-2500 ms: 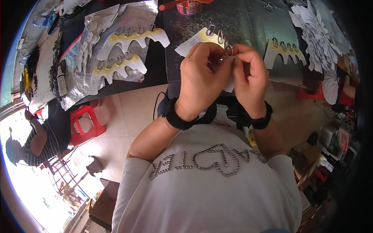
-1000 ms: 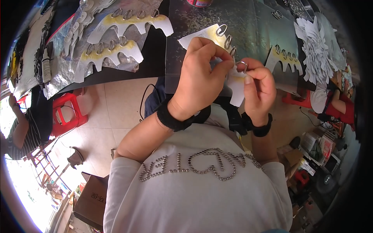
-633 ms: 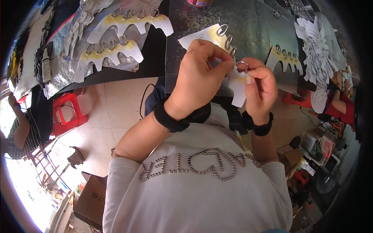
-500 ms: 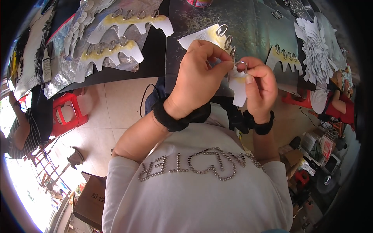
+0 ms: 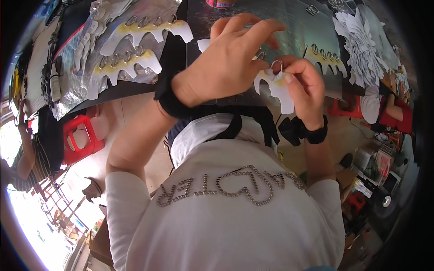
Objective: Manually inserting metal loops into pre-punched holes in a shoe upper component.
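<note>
My right hand (image 5: pixel 306 89) pinches a white scalloped strip (image 5: pixel 283 96) with yellowish glue staining between thumb and fingers. At its folded tab stands a bent metal ring (image 5: pixel 277 66), right beside those fingertips. My left hand (image 5: pixel 226 63) is raised over the other end of the same strip, fingers stretched and spread, holding nothing I can see. Its thumb tip is close to the strip; whether it touches, I cannot tell. The left hand hides much of the strip's middle and some of its rings.
Two similar strips with rings, an upper one (image 5: pixel 149 30) and a lower one (image 5: pixel 129 64), lie at left on plastic film. Another strip (image 5: pixel 326 58) lies at right, beside piled white cutouts (image 5: pixel 357 49). A pink can (image 5: pixel 220 3) stands at the far edge. Red stools (image 5: pixel 81 140) are below.
My left hand has let go near the ring and moved left and up, its fingers spreading. My right hand still pinches the strip, which has turned slightly.
</note>
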Tool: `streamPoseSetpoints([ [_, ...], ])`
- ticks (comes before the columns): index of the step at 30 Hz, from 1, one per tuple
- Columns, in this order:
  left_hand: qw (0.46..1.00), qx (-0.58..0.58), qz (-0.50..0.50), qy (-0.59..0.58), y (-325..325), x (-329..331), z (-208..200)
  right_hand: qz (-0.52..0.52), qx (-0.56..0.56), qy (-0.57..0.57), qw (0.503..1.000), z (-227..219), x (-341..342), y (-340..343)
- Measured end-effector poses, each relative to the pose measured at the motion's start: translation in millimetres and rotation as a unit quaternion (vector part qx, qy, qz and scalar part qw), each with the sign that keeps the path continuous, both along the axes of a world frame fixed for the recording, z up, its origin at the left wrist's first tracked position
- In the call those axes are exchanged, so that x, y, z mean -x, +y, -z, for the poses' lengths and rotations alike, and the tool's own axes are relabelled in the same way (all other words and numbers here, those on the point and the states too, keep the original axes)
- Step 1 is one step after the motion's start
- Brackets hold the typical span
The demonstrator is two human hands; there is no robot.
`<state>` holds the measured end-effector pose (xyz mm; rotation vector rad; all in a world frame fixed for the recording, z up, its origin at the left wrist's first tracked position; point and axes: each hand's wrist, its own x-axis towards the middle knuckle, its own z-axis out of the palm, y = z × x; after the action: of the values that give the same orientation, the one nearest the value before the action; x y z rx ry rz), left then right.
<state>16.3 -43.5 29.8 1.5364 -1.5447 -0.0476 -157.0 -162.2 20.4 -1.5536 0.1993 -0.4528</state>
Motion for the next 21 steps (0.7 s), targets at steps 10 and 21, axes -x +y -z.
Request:
streamPoseSetpoints([
  [10, 0.948, -0.095, 0.249, 0.172, -21, -14, 2, -0.011, 0.0, 0.041, 0.999, 1, 9, -17],
  [21, 0.99, -0.111, 0.015, -0.09, -7, 11, -64, 0.008, 0.052, 0.089, 0.995, -36, -18, -16],
])
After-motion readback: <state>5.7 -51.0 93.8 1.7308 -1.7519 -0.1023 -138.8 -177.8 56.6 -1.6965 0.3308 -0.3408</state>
